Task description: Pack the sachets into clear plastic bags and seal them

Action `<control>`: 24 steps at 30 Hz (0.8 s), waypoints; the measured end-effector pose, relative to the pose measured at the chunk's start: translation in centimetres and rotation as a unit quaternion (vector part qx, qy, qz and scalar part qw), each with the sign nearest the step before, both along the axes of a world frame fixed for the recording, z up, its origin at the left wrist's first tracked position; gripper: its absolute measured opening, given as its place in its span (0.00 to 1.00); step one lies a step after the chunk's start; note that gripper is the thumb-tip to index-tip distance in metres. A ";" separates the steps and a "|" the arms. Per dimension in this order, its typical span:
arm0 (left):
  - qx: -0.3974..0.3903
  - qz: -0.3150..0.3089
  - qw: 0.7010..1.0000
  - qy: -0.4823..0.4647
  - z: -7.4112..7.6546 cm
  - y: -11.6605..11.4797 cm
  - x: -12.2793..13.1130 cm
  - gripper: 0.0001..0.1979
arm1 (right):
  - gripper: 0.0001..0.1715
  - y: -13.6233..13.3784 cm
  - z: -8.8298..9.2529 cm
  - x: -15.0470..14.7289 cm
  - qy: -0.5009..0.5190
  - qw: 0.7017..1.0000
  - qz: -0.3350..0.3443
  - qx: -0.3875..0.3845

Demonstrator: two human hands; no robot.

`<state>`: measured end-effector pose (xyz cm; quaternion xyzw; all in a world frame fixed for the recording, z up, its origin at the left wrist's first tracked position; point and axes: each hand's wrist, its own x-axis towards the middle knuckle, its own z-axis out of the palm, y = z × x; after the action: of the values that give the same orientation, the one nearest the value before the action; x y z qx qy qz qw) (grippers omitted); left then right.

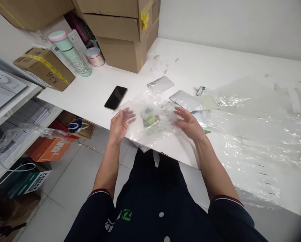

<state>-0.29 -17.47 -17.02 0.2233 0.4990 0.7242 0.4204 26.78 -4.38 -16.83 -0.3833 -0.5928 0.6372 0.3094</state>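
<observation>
A crinkled clear plastic bag [140, 129] lies at the table's front edge, with a green printed packet [150, 118] showing through it. On the bag's left side is my left hand [120, 123], fingers apart and partly behind the film. My right hand [188, 121] is at the bag's right side, its fingers spread; whether either hand presses on the film is hard to see. Just beyond the right hand lie a silver pouch [184, 99] and a small green-and-white packet [201, 90]. Another silver pouch [161, 83] rests farther back.
A black phone [115, 97] lies left of the bag. Behind it stand a mint thermos [71, 53], a small tin [95, 57] and stacked cardboard boxes [122, 50]. Large clear plastic sheeting [261, 131] covers the table's right side. A shelf unit [27, 148] stands at left.
</observation>
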 end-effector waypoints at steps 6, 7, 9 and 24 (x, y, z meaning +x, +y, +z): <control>0.008 0.161 0.987 0.010 0.9 -3.4 -3.4 0.24 | 0.18 0.5 1.4 -2.5 -0.271 0.927 -0.003 0.258; 0.020 0.182 0.983 0.017 1.3 -4.2 -3.8 0.24 | 0.19 0.4 1.8 -3.6 -0.301 0.913 0.036 0.274; 0.048 0.207 0.976 0.037 2.7 -5.9 -4.4 0.24 | 0.26 0.2 2.4 -6.1 -0.363 0.879 0.111 0.290; 0.151 0.069 0.977 0.131 11.0 -3.7 -2.3 0.24 | 0.53 -1.1 0.3 -5.4 -0.229 0.958 0.051 0.168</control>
<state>-2.54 -21.13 -6.03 0.3425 0.4489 0.7827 0.2618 21.39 -5.53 -16.52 -0.4310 -0.7647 0.4388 0.1923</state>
